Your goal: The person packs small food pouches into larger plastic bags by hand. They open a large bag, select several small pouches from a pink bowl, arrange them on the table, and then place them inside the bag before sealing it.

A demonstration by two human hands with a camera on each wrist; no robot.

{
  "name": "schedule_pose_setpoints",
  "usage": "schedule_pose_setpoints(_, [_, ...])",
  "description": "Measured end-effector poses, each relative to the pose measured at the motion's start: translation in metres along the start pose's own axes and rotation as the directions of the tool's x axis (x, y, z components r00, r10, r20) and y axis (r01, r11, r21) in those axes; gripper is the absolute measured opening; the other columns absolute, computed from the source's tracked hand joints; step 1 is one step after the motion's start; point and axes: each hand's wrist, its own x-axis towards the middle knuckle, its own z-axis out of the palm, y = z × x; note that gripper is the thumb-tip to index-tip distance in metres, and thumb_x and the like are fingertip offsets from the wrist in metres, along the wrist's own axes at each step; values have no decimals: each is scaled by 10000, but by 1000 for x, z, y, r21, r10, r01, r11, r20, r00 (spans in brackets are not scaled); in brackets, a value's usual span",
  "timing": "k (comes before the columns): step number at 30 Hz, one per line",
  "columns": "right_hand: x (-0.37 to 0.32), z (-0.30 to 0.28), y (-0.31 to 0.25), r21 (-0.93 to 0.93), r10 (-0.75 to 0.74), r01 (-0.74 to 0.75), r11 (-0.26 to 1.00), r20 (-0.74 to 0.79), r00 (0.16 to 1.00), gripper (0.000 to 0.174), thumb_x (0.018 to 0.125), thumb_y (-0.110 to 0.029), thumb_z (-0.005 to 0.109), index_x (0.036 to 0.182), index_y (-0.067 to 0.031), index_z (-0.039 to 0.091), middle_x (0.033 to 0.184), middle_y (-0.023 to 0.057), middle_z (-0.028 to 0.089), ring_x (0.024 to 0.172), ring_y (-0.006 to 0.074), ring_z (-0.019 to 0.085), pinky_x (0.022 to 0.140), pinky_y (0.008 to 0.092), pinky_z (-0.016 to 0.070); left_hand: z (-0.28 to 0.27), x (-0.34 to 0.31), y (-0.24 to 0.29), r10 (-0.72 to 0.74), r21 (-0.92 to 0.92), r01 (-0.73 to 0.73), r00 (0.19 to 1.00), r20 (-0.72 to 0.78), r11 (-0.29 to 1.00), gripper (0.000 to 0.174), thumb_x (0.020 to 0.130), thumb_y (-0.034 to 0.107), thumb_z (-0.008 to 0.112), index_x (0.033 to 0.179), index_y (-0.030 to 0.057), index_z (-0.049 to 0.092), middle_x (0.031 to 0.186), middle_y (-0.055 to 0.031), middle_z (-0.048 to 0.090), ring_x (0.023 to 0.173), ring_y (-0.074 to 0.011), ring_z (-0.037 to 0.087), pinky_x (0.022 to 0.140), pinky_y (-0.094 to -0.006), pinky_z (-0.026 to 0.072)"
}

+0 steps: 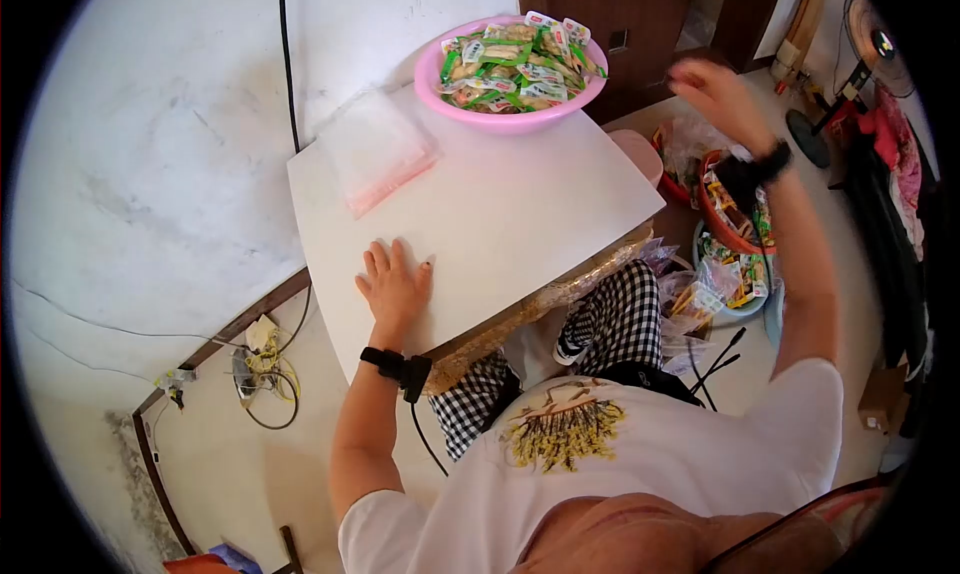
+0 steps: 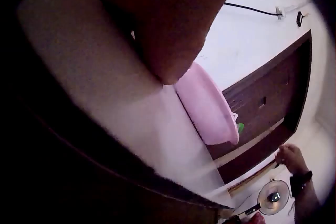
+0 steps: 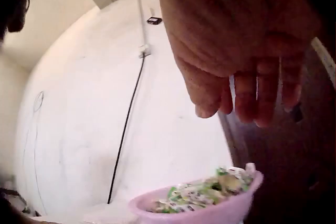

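The left hand (image 1: 395, 289) rests palm down on the white tabletop (image 1: 500, 214) with its fingers spread. Raised in the air to the right of the table, the right hand (image 1: 722, 99) holds nothing; in the right wrist view its fingers (image 3: 257, 90) hang loosely bent. A pink basin (image 1: 510, 122) heaped with green-and-clear small packets (image 1: 510, 64) stands at the table's far edge, left of the right hand. Beside it lies a stack of clear plastic bags (image 1: 375, 149) with a reddish edge. In the left wrist view the basin (image 2: 207, 108) is beyond the left hand (image 2: 157, 29).
Right of the table, on the floor, stand a red basin (image 1: 712, 209) and a light blue basin (image 1: 740, 312) with packets, near loose plastic bags (image 1: 680, 319). A fan (image 1: 812, 134) stands farther right. A white wall with a black cable (image 1: 290, 74) borders the table's left.
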Motion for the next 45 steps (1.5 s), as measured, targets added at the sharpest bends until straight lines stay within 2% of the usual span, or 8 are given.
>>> schedule_pose_setpoints(1, [32, 18, -6, 33, -159, 160, 987, -38, 987, 211, 888, -203, 608, 988, -18, 627, 921, 151, 644, 809, 256, 624, 708, 352, 497, -1, -2, 2, 6, 1, -6, 1000, -17, 1000, 663, 881, 455, 555, 1395, 60, 415, 1488, -237, 293, 1399, -389, 230, 1062, -633, 196])
schedule_pose_setpoints(9, [206, 174, -57, -282, -269, 276, 919, 62, 961, 253, 746, -180, 584, 951, -64, 679, 940, 166, 671, 900, 361, 634, 774, 469, 493, 0, -2, 8, 6, -26, -10, 989, -148, 1000, 612, 866, 441, 562, 1325, 44, 484, 1445, -256, 357, 1345, -406, 316, 1025, -605, 235])
schedule_pose_setpoints(13, [239, 222, -60, -466, 62, 67, 882, 255, 965, 478, 785, -174, 635, 1255, -129, 560, 1150, 150, 628, 1044, 336, 605, 877, 451, 497, -4, -2, 10, -30, -28, 27, 994, -102, 999, 605, 874, 422, 561, 1351, 60, 475, 1464, -243, 351, 1371, -399, 296, 1064, -614, 222])
schedule_pose_setpoints(19, [252, 250, -43, -449, 239, 1, 894, 476, 846, 565, 780, -136, 672, 1309, -49, 493, 1188, 193, 616, 1089, 372, 589, 895, 452, 501, -2, -1, 8, -29, -59, 22, 991, -129, 998, 601, 865, 422, 569, 1334, 54, 488, 1451, -248, 363, 1362, -400, 307, 1050, -621, 231])
schedule_pose_setpoints(26, [258, 255, 0, -481, -18, 149, 864, 266, 964, 249, 877, -122, 510, 1075, -45, 640, 1077, 202, 658, 1010, 358, 631, 835, 449, 507, -1, -2, 7, -12, -68, 0, 985, -174, 998, 577, 858, 405, 588, 1302, 45, 505, 1431, -252, 384, 1341, -402, 326, 1034, -622, 233])
schedule_pose_setpoints(34, [227, 168, -20, -60, -50, 51, 997, 10, 999, 297, 894, -222, 512, 1067, -13, 632, 994, 242, 640, 951, 411, 603, 828, 465, 474, -4, -2, 11, -49, -70, 41, 992, -118, 997, 578, 858, 396, 589, 1316, 58, 493, 1452, -241, 360, 1369, -396, 295, 1056, -615, 225])
schedule_pose_setpoints(40, [221, 151, -28, -179, -75, 92, 980, 100, 992, 276, 893, -232, 517, 1024, -20, 635, 938, 238, 643, 904, 409, 603, 797, 455, 477, -5, -2, 11, -43, -78, 34, 992, -120, 996, 589, 861, 409, 578, 1324, 58, 482, 1452, -244, 358, 1374, -398, 285, 1061, -618, 218])
schedule_pose_setpoints(45, [237, 194, -33, -491, -210, 109, 864, -156, 965, 214, 887, -180, 560, 1044, -74, 661, 1042, 158, 636, 967, 338, 603, 822, 432, 477, -4, -1, 9, -38, -71, 30, 992, -121, 997, 596, 858, 413, 579, 1325, 56, 482, 1450, -245, 362, 1372, -396, 288, 1057, -622, 219])
